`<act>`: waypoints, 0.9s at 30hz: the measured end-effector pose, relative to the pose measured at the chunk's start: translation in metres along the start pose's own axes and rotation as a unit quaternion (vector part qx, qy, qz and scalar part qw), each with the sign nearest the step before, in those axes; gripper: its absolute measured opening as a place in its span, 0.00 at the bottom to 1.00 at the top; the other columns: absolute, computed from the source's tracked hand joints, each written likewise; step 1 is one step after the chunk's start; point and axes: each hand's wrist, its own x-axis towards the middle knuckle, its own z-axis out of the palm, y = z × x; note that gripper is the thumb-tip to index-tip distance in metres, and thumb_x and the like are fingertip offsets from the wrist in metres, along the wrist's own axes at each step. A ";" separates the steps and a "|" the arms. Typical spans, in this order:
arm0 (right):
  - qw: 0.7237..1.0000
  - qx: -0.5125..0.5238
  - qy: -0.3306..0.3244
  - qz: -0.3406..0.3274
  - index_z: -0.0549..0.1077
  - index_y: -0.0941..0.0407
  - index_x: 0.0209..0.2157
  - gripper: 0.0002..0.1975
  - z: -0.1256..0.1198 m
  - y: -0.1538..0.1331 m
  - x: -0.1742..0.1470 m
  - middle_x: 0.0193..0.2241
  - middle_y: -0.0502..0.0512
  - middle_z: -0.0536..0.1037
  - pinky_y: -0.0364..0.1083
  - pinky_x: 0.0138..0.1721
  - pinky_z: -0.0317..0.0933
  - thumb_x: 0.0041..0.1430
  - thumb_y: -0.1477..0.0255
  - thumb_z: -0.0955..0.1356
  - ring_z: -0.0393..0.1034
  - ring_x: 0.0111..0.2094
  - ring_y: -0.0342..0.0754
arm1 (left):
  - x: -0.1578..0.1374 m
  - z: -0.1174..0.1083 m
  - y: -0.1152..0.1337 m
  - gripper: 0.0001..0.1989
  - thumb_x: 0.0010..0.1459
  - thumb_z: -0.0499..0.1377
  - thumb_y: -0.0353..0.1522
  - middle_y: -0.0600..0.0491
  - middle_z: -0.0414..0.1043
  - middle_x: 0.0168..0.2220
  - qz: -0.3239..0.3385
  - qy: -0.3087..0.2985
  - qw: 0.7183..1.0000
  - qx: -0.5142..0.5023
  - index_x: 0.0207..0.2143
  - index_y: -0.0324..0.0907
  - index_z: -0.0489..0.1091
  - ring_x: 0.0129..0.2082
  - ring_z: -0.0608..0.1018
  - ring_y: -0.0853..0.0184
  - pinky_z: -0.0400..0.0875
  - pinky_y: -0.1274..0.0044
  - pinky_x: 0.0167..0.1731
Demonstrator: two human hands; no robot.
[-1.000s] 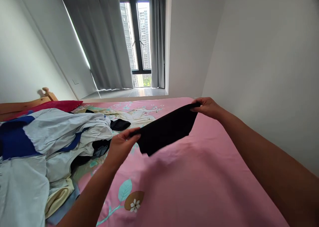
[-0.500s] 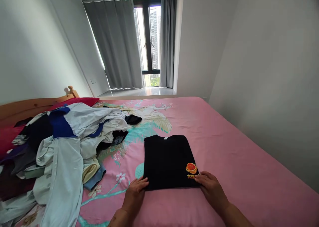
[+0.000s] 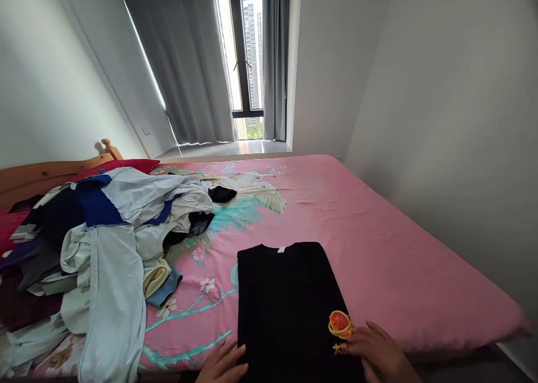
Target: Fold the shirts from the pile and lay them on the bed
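A folded black T-shirt (image 3: 290,299) lies in front of me, collar facing away, with an orange round print and yellow characters at its lower right. My left hand (image 3: 222,362) holds its left side near the bottom of the view, fingers bent over the edge. On the right side, next to the print, my right hand (image 3: 378,349) grips the cloth, its thumb mostly out of sight. The shirt's lower edge is cut off by the frame.
Beneath is a bed with a pink patterned sheet (image 3: 403,293). A heap of mixed clothes (image 3: 113,248) covers its left side, by the wooden headboard (image 3: 54,173). Behind stand a window (image 3: 239,64) and grey curtains (image 3: 176,64); a wall rises on the right.
Both hands have drawn the T-shirt toward me, so it sits lower and looks larger. The view has shifted slightly, and the bed's near edge now shows at the lower right.
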 end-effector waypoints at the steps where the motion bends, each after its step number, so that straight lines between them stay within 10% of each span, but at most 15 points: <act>1: 1.000 0.005 0.018 0.016 0.74 0.47 0.43 0.15 0.000 -0.012 0.014 0.45 0.52 0.76 0.58 0.54 0.61 0.58 0.74 0.61 0.69 0.49 0.51 | 0.017 -0.003 0.003 0.15 0.58 0.54 0.28 0.54 0.74 0.48 -0.026 -0.001 1.000 -0.017 0.44 0.51 0.73 0.52 0.73 0.65 0.72 0.73 0.49; 6: 0.999 0.008 -0.035 0.031 0.68 0.49 0.51 0.18 0.031 -0.034 0.073 0.55 0.52 0.67 0.57 0.60 0.52 0.62 0.69 0.58 0.56 0.59 0.50 | 0.079 0.016 0.016 0.23 0.60 0.50 0.32 0.50 0.62 0.59 -0.190 -0.095 0.975 -0.061 0.58 0.49 0.60 0.60 0.62 0.61 0.63 0.63 0.56; 11: 0.952 -0.112 -0.034 0.282 0.61 0.58 0.58 0.28 0.054 0.030 0.084 0.59 0.63 0.60 0.66 0.59 0.46 0.59 0.60 0.58 0.51 0.61 0.60 | 0.072 0.042 -0.021 0.32 0.55 0.54 0.45 0.44 0.55 0.62 -0.380 -0.147 0.913 -0.015 0.59 0.41 0.58 0.62 0.58 0.51 0.54 0.54 0.58; 19: 0.975 -0.079 -0.020 0.209 0.60 0.59 0.59 0.26 0.060 0.041 0.142 0.61 0.55 0.58 0.55 0.64 0.38 0.64 0.65 0.51 0.45 0.63 0.49 | 0.125 0.065 -0.067 0.22 0.59 0.48 0.33 0.50 0.59 0.61 -0.349 -0.070 0.928 -0.113 0.55 0.45 0.63 0.63 0.57 0.60 0.51 0.58 0.60; 23: 0.965 -0.033 -0.066 0.252 0.55 0.56 0.61 0.28 0.065 0.052 0.168 0.63 0.52 0.52 0.63 0.62 0.35 0.61 0.64 0.54 0.42 0.64 0.54 | 0.146 0.073 -0.093 0.31 0.44 0.60 0.30 0.49 0.52 0.64 -0.450 -0.052 0.859 -0.241 0.54 0.46 0.65 0.64 0.51 0.56 0.38 0.57 0.61; 27: 0.949 0.040 0.006 0.313 0.60 0.57 0.58 0.28 0.058 0.082 0.182 0.59 0.56 0.61 0.56 0.61 0.44 0.60 0.60 0.54 0.50 0.61 0.53 | 0.151 0.072 -0.136 0.24 0.51 0.54 0.39 0.43 0.66 0.55 -0.531 -0.003 0.789 -0.309 0.50 0.38 0.67 0.57 0.65 0.58 0.59 0.65 0.55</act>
